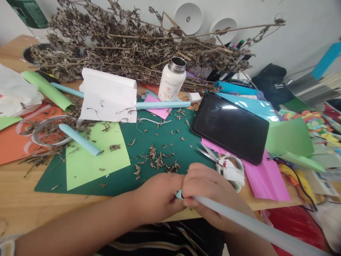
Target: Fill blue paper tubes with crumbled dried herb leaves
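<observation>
Close to the table's front edge, my left hand [162,195] and my right hand [209,192] meet, both closed. A long pale blue tube [247,217], which looks like rolled paper, runs from my right hand's fingers out past the lower right corner. Its light blue end shows between the hands, where my left fingers curl round it; the grip there is partly hidden. Dried leaf bits [158,160] lie scattered on the green cutting mat [125,181] beyond my hands. Scissors [229,167], blades parted, rest just past my right hand.
A short blue paper tube [80,140] lies on a light green sheet [96,174], near a tape roll [37,133]. Behind stand a white open bottle [172,80] and a heap of dried plants [119,46]. A black tablet [231,124] lies on pink paper [269,181].
</observation>
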A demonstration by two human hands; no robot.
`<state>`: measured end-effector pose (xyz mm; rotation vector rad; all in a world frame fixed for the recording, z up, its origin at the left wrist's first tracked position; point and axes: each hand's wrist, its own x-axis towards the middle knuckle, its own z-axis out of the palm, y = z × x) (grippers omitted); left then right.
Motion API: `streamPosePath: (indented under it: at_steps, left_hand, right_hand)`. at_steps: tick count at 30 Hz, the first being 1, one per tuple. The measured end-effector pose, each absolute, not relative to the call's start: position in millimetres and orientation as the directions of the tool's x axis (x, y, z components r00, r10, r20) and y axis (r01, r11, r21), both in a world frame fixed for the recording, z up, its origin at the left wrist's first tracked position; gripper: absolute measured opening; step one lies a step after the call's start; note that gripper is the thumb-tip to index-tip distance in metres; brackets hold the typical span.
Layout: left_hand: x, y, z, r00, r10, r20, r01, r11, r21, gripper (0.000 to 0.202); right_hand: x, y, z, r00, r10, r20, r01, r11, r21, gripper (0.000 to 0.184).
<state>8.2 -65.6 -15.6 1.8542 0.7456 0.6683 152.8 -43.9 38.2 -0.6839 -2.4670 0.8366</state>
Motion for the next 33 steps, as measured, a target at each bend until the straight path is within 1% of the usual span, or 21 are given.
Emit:
streamPosePath:
  at_steps: [2,4,8,10,11,12,13,14,15,16,17,18,19,21,23,26,28,31,33]
  left_hand:
    - [8.8,-66.3,-15.3,0.652,0.751,0.106,0.215,-0.317,0.924,0.022]
    - [9.2,-66.9,-15.3,0.652,0.751,0.101,0.229,-0.322,0.919,0.027]
    - [9.0,-66.9,-14.9,0.654,0.745,0.133,0.209,-0.347,0.914,0.026]
    - [9.0,-66.4,-13.7,0.652,0.742,0.155,0.183,-0.352,0.918,0.022]
    - [9.2,-66.0,-12.9,0.645,0.750,0.146,0.197,-0.349,0.916,0.021]
    - [9.5,-65.8,-12.1,0.636,0.760,0.131,0.227,-0.347,0.910,0.021]
    - [9.9,-65.6,-11.3,0.626,0.771,0.112,0.266,-0.346,0.900,0.021]
    - [10.3,-65.5,-10.6,0.616,0.782,0.091,0.305,-0.344,0.888,0.022]
    - [10.7,-65.6,-10.0,0.609,0.789,0.076,0.336,-0.343,0.877,0.024]
    - [10.9,-65.7,-9.5,0.607,0.792,0.071,0.349,-0.346,0.871,0.025]
    - [10.9,-65.9,-9.1,0.613,0.787,0.073,0.347,-0.351,0.870,0.026]
    - [10.7,-66.1,-8.8,0.618,0.783,0.078,0.340,-0.354,0.871,0.025]
    - [10.2,-66.5,-8.5,0.619,0.781,0.081,0.335,-0.355,0.873,0.025]
    - [9.0,-67.2,-8.0,0.621,0.780,0.081,0.329,-0.353,0.876,0.024]
    - [7.7,-68.0,-7.7,0.624,0.778,0.074,0.324,-0.344,0.881,0.024]
    - [5.8,-68.9,-8.4,0.634,0.769,0.085,0.290,-0.338,0.896,0.028]
    - [4.3,-69.5,-9.1,0.643,0.754,0.132,0.226,-0.352,0.909,0.034]
    - [2.3,-70.2,-9.5,0.652,0.725,0.224,0.124,-0.393,0.911,0.043]
    - [1.6,-70.6,-9.1,0.650,0.717,0.251,0.110,-0.416,0.903,0.044]
  right_hand:
    - [153.9,-43.6,38.1,-0.788,0.576,0.218,0.325,0.690,-0.647,0.030]
    - [155.1,-44.0,35.9,-0.784,0.576,0.232,0.313,0.688,-0.654,0.028]
    - [155.1,-45.3,29.8,-0.743,0.593,0.309,0.254,0.678,-0.690,0.023]
    - [153.6,-46.9,24.9,-0.719,0.599,0.352,0.194,0.660,-0.725,0.019]
    - [152.5,-48.2,21.6,-0.676,0.619,0.400,0.139,0.640,-0.756,0.016]
    - [151.2,-49.9,18.0,-0.583,0.665,0.467,0.059,0.608,-0.792,0.015]
    - [149.6,-52.1,14.2,-0.435,0.727,0.530,-0.044,0.571,-0.820,0.015]
    - [148.0,-54.7,10.8,-0.244,0.788,0.565,-0.158,0.543,-0.825,0.016]
    - [146.5,-57.6,7.8,-0.058,0.826,0.561,-0.255,0.531,-0.808,0.017]
    - [145.2,-60.6,5.7,0.081,0.838,0.540,-0.315,0.535,-0.784,0.017]
    - [144.4,-63.5,4.3,0.153,0.835,0.528,-0.333,0.547,-0.768,0.016]
    - [144.0,-66.3,3.6,0.159,0.827,0.540,-0.317,0.560,-0.765,0.012]
    - [144.3,-68.6,3.3,0.119,0.819,0.562,-0.286,0.570,-0.770,0.008]
    - [146.1,-71.9,3.6,0.009,0.815,0.580,-0.233,0.566,-0.791,0.013]
    - [148.8,-73.3,3.8,-0.086,0.820,0.565,-0.204,0.541,-0.816,0.017]
    - [151.4,-73.0,3.8,-0.199,0.812,0.548,-0.136,0.531,-0.836,0.011]
    - [151.4,-72.2,3.8,-0.232,0.800,0.553,-0.095,0.547,-0.832,0.008]
    - [149.3,-70.8,4.5,-0.226,0.778,0.587,-0.043,0.594,-0.804,0.007]
    - [147.7,-70.1,5.8,-0.248,0.758,0.603,0.011,0.625,-0.781,0.006]
